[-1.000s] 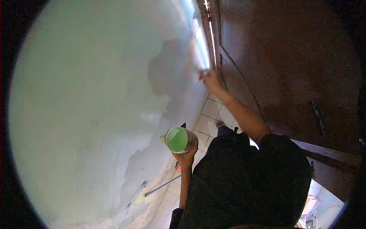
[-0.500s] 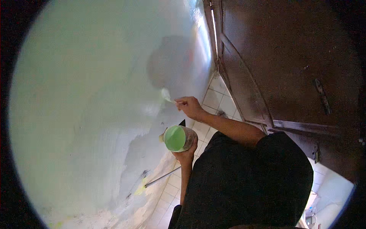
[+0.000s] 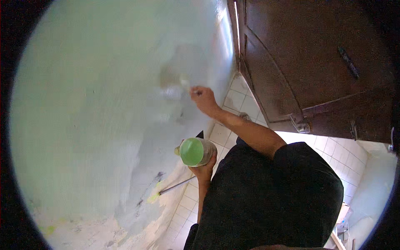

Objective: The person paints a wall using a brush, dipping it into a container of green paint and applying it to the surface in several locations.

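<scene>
In the head view, we hold a cup of light green paint in our left hand, which is curled around its side and underneath, its mouth tilted toward us. Our right hand is bent nearly closed on a small brush, whose pale, blurred tip points up and left, by the wall; we cannot tell whether it touches. The wall is pale green on the left and greyer near our hands, with bare, blotchy patches low down. Below the cup, a thin stick slants across the wall's foot. To our right stand a dark brown door and, beneath it, white tiled floor
</scene>
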The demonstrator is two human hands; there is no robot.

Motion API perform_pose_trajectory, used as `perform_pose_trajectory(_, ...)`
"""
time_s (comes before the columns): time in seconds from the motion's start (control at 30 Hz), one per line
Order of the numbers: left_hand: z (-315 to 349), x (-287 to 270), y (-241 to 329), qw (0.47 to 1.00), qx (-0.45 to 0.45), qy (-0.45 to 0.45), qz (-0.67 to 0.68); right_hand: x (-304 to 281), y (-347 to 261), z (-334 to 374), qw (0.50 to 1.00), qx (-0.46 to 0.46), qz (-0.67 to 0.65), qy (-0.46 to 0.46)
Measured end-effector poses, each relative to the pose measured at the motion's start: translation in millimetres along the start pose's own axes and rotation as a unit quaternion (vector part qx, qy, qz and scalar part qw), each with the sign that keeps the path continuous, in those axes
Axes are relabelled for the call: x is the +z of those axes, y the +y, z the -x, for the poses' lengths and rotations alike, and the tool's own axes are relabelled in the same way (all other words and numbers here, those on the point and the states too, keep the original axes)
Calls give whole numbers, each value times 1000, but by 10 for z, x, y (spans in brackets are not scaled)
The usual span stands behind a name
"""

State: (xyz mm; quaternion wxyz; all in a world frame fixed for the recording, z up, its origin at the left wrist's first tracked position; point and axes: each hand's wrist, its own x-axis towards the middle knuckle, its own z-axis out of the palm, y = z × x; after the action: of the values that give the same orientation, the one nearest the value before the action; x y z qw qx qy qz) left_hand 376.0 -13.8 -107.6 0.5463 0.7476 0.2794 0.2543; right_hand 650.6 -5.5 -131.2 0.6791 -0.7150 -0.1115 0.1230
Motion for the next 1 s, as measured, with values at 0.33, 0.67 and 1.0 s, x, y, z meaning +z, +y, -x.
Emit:
perform_pose_trajectory(0.33, 70, -5, 278, 997, 26, -1, -79, -796, -352, -772, 984, -13, -15, 174)
perform_pose_trajectory(0.67, 331, 151, 284, 995, -17, 102, -7, -283, -99, 683, 988, 9, -109, -106)
perform_pose_trajectory(1.0, 383, 238, 559, 988, -20, 152, -29, -800, -179, 494, 966, 162, -142, -146)
